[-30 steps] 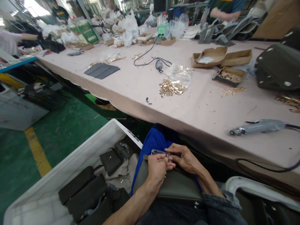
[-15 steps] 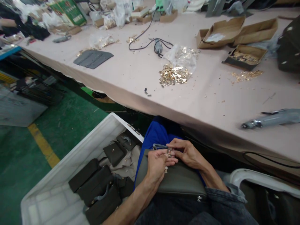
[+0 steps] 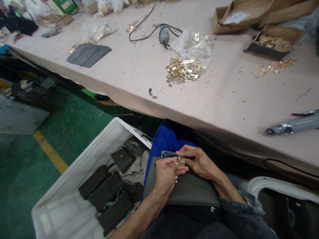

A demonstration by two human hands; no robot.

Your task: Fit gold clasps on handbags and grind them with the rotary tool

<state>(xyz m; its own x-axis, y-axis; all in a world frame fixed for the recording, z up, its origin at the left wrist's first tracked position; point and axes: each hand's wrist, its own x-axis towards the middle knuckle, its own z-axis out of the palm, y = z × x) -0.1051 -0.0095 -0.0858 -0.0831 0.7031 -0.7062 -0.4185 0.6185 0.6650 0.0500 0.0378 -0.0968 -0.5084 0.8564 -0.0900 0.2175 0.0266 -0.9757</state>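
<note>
A dark olive bag (image 3: 194, 191) lies across my lap, over blue cloth (image 3: 165, 137). Above its upper edge, my left hand (image 3: 167, 171) and my right hand (image 3: 198, 161) meet around a small gold metal fitting (image 3: 179, 160). Fingers of both hands pinch the fitting from either side. Just under the fingers, a small shiny stud (image 3: 176, 179) shows on the bag. A strip of clear wrapping (image 3: 169, 153) sticks out behind my left fingers.
A white bin (image 3: 62, 186) with several dark bags stands at left. On the table (image 3: 139, 76) are gold plates (image 3: 184, 71), a plastic bag (image 3: 196, 43), a dark grey sheet (image 3: 89, 55), a box of small parts (image 3: 276, 41) and a grey power driver (image 3: 294, 126). Another white bin (image 3: 281, 186) is at right.
The view has shifted, so the table things sit higher in the picture. Both hands keep nearly the same place around the fitting, which looks slightly turned.
</note>
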